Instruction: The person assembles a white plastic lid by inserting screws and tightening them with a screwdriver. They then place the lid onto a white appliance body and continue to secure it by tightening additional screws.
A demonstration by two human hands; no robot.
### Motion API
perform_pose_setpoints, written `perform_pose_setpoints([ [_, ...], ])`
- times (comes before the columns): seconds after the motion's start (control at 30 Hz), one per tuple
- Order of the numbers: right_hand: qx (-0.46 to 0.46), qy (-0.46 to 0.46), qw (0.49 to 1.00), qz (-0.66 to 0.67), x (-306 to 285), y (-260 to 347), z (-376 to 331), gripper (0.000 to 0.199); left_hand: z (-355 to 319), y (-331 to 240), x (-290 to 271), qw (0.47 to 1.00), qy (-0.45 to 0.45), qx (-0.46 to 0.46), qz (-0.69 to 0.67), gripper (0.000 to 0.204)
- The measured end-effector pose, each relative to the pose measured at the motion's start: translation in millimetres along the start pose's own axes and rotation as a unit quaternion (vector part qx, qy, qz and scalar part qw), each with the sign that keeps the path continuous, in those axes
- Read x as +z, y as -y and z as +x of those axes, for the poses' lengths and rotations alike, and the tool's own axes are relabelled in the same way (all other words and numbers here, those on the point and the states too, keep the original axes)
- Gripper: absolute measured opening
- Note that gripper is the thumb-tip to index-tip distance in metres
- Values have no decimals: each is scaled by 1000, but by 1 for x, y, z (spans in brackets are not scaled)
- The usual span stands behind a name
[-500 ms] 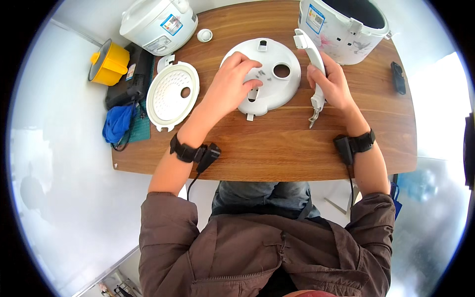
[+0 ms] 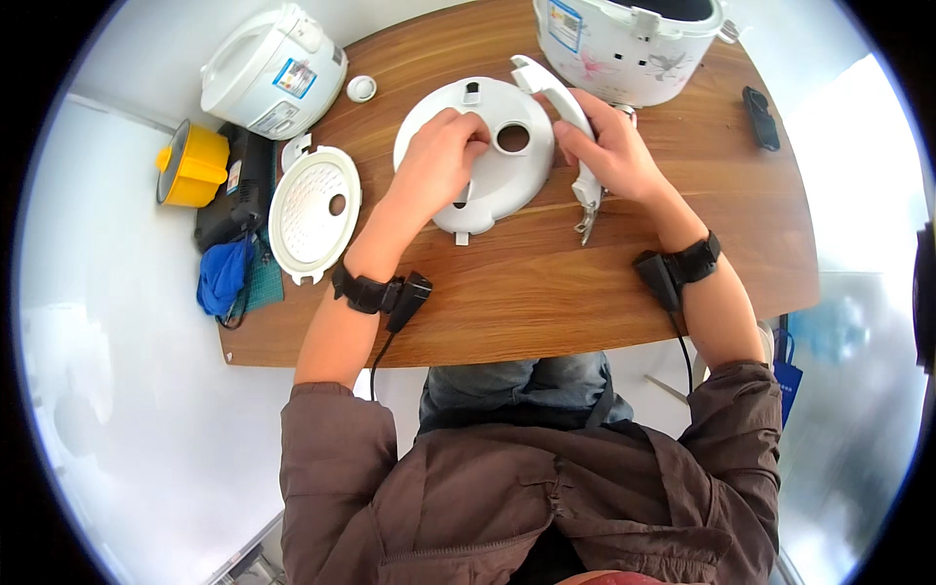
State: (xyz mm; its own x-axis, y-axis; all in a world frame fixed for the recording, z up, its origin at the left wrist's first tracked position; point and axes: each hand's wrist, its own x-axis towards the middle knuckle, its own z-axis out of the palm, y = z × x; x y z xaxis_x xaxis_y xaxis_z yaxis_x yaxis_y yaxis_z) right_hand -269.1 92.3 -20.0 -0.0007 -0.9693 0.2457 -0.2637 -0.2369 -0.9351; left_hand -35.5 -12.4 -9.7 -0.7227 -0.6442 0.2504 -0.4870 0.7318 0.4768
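A round white cooker lid cover [image 2: 507, 180] with a circular hole lies flat on the wooden table [image 2: 546, 283]. My left hand [image 2: 439, 156] rests on its middle, fingers curled at the hole's left edge. My right hand [image 2: 609, 146] grips a long white plastic handle piece [image 2: 561, 102] held upright beside the cover's right edge, its metal end low near the table. Both wrists carry black bands with cables.
A perforated white inner lid [image 2: 312, 210] lies at left. Farther left are a yellow cup [image 2: 190, 166], a blue cloth [image 2: 222, 278] and dark tools. A closed white rice cooker [image 2: 273, 68], a small white cap [image 2: 361, 89], an open cooker body [image 2: 634, 44] and a black item [image 2: 760, 117] stand behind.
My left hand has curled in toward the hole of the cover. The handle piece in my right hand has shifted slightly toward the cover.
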Motion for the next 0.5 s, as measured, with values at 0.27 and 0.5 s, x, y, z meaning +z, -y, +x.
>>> perform_pose_setpoints([
  [0.27,-3,1,1000,-29,-1,-1,3,37,15,3,-8,996,43,-12,75,11],
  [0.5,3,-3,1000,-26,0,2,2,36,28,6,-19,994,86,-44,46,14],
])
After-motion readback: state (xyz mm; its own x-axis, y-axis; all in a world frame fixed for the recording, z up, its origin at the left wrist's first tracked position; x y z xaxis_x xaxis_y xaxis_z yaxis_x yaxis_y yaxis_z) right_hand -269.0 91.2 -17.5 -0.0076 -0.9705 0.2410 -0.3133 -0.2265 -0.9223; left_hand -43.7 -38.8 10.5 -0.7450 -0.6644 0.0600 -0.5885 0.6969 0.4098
